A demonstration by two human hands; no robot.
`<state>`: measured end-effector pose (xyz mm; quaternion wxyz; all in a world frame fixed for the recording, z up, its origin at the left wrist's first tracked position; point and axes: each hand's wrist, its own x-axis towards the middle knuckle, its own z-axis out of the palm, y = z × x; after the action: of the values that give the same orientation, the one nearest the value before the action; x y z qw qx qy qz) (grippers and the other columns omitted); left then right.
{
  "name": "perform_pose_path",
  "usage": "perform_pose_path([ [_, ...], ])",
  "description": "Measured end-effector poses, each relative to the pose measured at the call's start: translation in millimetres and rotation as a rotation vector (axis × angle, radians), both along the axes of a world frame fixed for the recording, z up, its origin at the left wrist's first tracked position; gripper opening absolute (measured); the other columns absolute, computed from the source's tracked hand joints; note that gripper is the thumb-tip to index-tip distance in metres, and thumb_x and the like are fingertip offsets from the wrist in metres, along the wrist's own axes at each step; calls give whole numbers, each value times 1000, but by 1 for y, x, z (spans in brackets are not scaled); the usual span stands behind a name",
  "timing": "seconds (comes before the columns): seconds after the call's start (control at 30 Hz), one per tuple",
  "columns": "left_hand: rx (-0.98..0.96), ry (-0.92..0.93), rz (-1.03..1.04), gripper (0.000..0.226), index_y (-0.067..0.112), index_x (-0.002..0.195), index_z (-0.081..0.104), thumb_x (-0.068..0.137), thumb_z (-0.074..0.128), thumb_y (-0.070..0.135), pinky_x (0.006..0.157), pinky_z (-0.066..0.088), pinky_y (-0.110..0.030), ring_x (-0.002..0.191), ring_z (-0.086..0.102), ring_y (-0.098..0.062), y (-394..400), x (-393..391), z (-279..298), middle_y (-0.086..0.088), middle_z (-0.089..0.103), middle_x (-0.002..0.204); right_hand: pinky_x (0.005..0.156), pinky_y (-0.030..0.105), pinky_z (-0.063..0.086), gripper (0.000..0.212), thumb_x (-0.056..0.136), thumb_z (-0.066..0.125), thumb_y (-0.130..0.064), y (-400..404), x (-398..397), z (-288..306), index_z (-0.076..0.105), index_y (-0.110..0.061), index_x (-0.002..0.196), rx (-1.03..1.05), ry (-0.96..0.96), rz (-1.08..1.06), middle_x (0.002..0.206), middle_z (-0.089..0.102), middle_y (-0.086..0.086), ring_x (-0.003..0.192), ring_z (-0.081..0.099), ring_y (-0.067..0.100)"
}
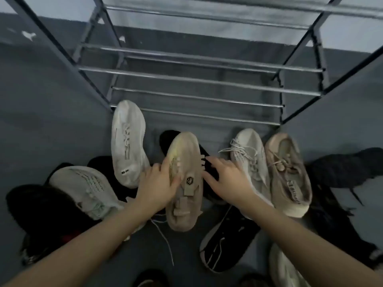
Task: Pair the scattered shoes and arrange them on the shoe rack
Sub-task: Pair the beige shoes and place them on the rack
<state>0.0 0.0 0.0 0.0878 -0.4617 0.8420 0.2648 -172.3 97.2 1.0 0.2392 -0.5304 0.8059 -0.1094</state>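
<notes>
Several shoes lie scattered on the grey floor in front of the metal shoe rack [196, 81]. A beige sneaker [186, 158] with a badge on its tongue lies in the middle, toe toward the rack. My left hand [159, 185] grips its left side, fingers curled over the upper. My right hand [226, 177] hovers just right of it with fingers spread, over a black shoe [209, 162] lying underneath. A matching beige sneaker [288, 172] lies at the right, beside a white laced sneaker [248, 154]. Another white sneaker [126, 141] lies at the left.
A pale grey-green sneaker [87, 187] and a black shoe [41, 206] lie at the lower left. A black sneaker with a white sole [226, 241] lies near my right forearm, and dark shoes [342, 172] sit at the far right. The rack's lower bars hold no shoes.
</notes>
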Motion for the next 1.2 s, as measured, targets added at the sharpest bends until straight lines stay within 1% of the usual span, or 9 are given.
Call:
perform_pose_path([
  [0.13, -18, 112, 37, 58, 14, 145, 25, 95, 43, 35, 84, 45, -45, 98, 54, -35, 9, 4, -14, -19, 55, 110, 85, 38, 35, 47, 90, 50, -42, -6, 30, -10, 46, -18, 130, -68, 38, -47, 101, 68, 2, 99, 59, 26],
  [0.33, 8, 200, 129, 54, 12, 142, 30, 93, 47, 29, 88, 44, -48, 100, 55, -37, 14, -2, -15, -21, 56, 113, 86, 45, 44, 45, 88, 46, -2, -6, 44, -5, 49, -8, 132, -236, -179, -221, 102, 64, 18, 97, 57, 36],
  [0.43, 100, 312, 178, 52, 19, 142, 29, 95, 42, 36, 104, 29, -45, 118, 50, -26, 27, -4, -15, -8, 54, 129, 86, 46, 46, 40, 89, 49, 0, 10, 43, 7, 54, -6, 128, -392, -248, -297, 105, 65, 19, 99, 59, 33],
  [0.5, 137, 351, 145, 54, 21, 142, 28, 95, 37, 46, 109, 17, -39, 122, 46, -20, 39, -5, -13, -3, 57, 127, 86, 37, 48, 39, 91, 50, -2, 24, 41, 16, 54, -10, 129, -454, -311, -376, 108, 65, 14, 99, 61, 26],
  [0.63, 186, 405, -86, 85, 38, 142, 13, 70, 40, 75, 102, 15, -34, 120, 40, -5, 70, -12, 1, 14, 51, 124, 81, 21, 49, 34, 93, 50, -7, 60, 33, 30, 58, -14, 125, -552, -415, -518, 107, 68, 3, 93, 61, 7],
  [0.77, 193, 340, -136, 126, 37, 144, -11, 49, 59, 80, 96, 22, -35, 126, 42, -11, 111, -25, 3, 6, 48, 138, 87, 12, 46, 36, 91, 53, -3, 90, 18, 33, 60, -16, 124, -632, -541, -721, 117, 64, -12, 102, 58, -8],
  [0.97, 50, 208, -232, 135, 31, 142, -23, 51, 69, 71, 98, 28, -47, 125, 37, -31, 150, -34, -9, -16, 32, 141, 76, 20, 46, 37, 93, 50, -7, 125, 13, 18, 55, -17, 128, -472, -380, -766, 90, 63, -8, 80, 58, 4],
  [1.1, 57, 257, -230, 125, 38, 141, -19, 57, 71, 58, 96, 33, -54, 119, 42, -39, 157, -44, -7, -19, 30, 138, 90, 22, 46, 33, 93, 50, -6, 135, 10, 24, 58, -11, 124, -465, -340, -713, 113, 66, 6, 104, 60, 15],
  [1.2, 141, 415, -223, 117, 39, 144, -5, 59, 74, 47, 98, 31, -51, 122, 38, -31, 165, -54, 1, -12, 30, 137, 90, 24, 48, 32, 94, 49, -4, 155, 2, 37, 58, -12, 124, -508, -326, -720, 113, 64, 6, 103, 59, 14],
])
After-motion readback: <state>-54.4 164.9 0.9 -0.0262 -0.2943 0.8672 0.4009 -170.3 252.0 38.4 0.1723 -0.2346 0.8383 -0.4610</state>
